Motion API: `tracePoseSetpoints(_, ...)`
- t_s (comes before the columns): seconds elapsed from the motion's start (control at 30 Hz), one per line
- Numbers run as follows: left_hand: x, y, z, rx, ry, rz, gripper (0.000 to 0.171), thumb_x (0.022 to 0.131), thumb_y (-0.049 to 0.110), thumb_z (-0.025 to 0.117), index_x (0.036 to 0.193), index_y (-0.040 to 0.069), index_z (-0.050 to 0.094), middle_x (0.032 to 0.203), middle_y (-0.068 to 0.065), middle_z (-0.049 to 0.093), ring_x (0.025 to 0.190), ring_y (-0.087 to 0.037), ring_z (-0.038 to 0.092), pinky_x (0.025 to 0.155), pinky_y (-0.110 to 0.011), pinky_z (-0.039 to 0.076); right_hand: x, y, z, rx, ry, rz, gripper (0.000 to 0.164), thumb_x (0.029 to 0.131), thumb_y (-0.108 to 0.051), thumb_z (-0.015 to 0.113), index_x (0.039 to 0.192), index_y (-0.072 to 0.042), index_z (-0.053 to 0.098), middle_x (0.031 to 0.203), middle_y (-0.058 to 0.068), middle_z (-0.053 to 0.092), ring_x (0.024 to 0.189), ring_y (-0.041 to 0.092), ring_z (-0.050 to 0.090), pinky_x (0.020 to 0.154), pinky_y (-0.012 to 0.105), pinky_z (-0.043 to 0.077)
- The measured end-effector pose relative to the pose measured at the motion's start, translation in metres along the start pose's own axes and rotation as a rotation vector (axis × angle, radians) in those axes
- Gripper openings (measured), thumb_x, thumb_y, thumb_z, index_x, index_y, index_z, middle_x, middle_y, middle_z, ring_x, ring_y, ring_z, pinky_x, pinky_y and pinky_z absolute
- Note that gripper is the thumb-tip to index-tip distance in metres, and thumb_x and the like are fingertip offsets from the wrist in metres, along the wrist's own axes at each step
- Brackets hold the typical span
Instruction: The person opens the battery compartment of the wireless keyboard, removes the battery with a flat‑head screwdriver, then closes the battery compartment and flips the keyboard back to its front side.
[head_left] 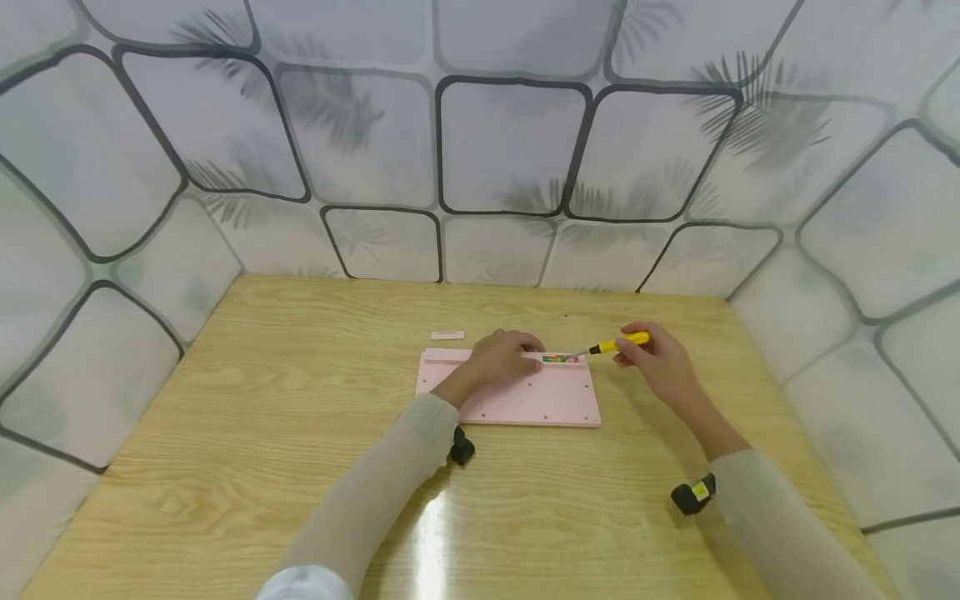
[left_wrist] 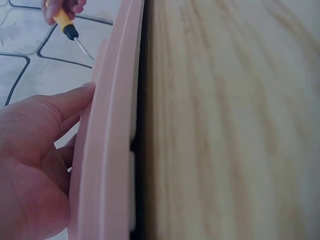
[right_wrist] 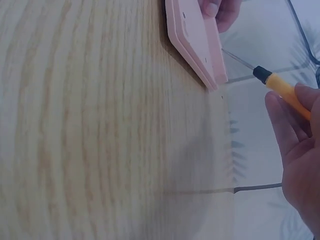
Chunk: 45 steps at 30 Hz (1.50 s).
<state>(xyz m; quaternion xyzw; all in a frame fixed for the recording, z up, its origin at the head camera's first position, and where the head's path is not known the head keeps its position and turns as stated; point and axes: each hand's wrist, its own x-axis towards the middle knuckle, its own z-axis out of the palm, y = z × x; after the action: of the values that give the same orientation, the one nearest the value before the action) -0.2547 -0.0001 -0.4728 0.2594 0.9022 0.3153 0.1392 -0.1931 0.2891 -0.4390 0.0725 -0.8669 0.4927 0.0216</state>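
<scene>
A pink keyboard [head_left: 517, 404] lies underside up on the table, small screws dotting its back. Along its far edge runs a raised ridge, where an uncovered slot shows green and red batteries [head_left: 555, 359]. My left hand [head_left: 501, 357] grips the ridge left of the slot; in the left wrist view its thumb presses the pink edge. My right hand [head_left: 654, 358] holds a yellow screwdriver [head_left: 621, 342] with a black collar, pinched by the handle. Its metal shaft [right_wrist: 237, 58] points left, the tip at the right end of the slot; exact contact cannot be made out.
A small pink battery cover [head_left: 447, 335] lies on the wooden table [head_left: 300, 400] behind the keyboard's left end. Patterned walls [head_left: 510, 150] enclose the table at the back and both sides. Black wrist cameras [head_left: 692, 496] sit by both cuffs.
</scene>
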Motion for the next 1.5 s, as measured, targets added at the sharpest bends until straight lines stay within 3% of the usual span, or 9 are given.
tracePoseSetpoints(0.3, 0.000, 0.001, 0.001, 0.011, -0.001, -0.001, 0.033, 0.098, 0.039, 0.064, 0.129, 0.030, 0.067, 0.125, 0.009, 0.068, 0.121, -0.019, 0.056, 0.104, -0.046, 0.041, 0.007, -0.017, -0.001, -0.199, -0.028, -0.045, 0.038, 0.104, -0.028, 0.057, 0.130, 0.000, 0.056, 0.099, 0.019, 0.070, 0.084, 0.026, 0.072, 0.079, 0.042, 0.060)
tracePoseSetpoints(0.53, 0.000, -0.001, 0.001, 0.005, 0.002, 0.006, 0.034, 0.098, 0.038, 0.065, 0.130, 0.028, 0.067, 0.126, 0.007, 0.069, 0.119, -0.019, 0.060, 0.103, -0.045, 0.044, 0.015, -0.031, 0.001, -0.365, -0.081, -0.097, 0.037, 0.104, -0.026, 0.057, 0.133, -0.004, 0.055, 0.092, 0.011, 0.073, 0.084, 0.033, 0.071, 0.069, 0.031, 0.057)
tracePoseSetpoints(0.67, 0.000, -0.002, 0.000, 0.006, -0.004, 0.011, 0.034, 0.098, 0.038, 0.064, 0.130, 0.028, 0.067, 0.126, 0.006, 0.069, 0.119, -0.019, 0.060, 0.102, -0.045, 0.044, 0.018, -0.039, 0.003, -0.422, -0.094, -0.121, 0.036, 0.104, -0.024, 0.058, 0.133, -0.002, 0.055, 0.088, 0.010, 0.073, 0.081, 0.031, 0.071, 0.065, 0.031, 0.054)
tracePoseSetpoints(1.1, -0.001, 0.002, -0.002, 0.003, 0.000, -0.002, 0.033, 0.098, 0.038, 0.065, 0.130, 0.029, 0.067, 0.125, 0.007, 0.068, 0.119, -0.019, 0.059, 0.103, -0.045, 0.043, 0.023, -0.055, 0.001, -0.481, -0.148, -0.036, 0.037, 0.103, -0.026, 0.059, 0.130, 0.000, 0.057, 0.087, 0.010, 0.071, 0.081, 0.031, 0.070, 0.065, 0.034, 0.053)
tracePoseSetpoints(1.3, -0.003, 0.002, -0.003, 0.010, 0.001, -0.009, 0.033, 0.098, 0.038, 0.065, 0.129, 0.028, 0.067, 0.125, 0.006, 0.069, 0.120, -0.020, 0.058, 0.102, -0.046, 0.043, 0.028, -0.054, 0.003, -0.434, -0.198, -0.003, 0.035, 0.103, -0.030, 0.058, 0.126, -0.003, 0.057, 0.096, 0.016, 0.071, 0.085, 0.032, 0.069, 0.068, 0.033, 0.054)
tracePoseSetpoints(1.5, -0.002, 0.003, -0.001, 0.015, 0.002, -0.008, 0.032, 0.098, 0.038, 0.065, 0.128, 0.030, 0.068, 0.125, 0.008, 0.068, 0.120, -0.019, 0.057, 0.103, -0.045, 0.042, 0.027, -0.052, 0.004, -0.397, -0.186, 0.003, 0.030, 0.104, -0.027, 0.057, 0.122, -0.003, 0.056, 0.087, 0.011, 0.069, 0.083, 0.034, 0.069, 0.066, 0.033, 0.052)
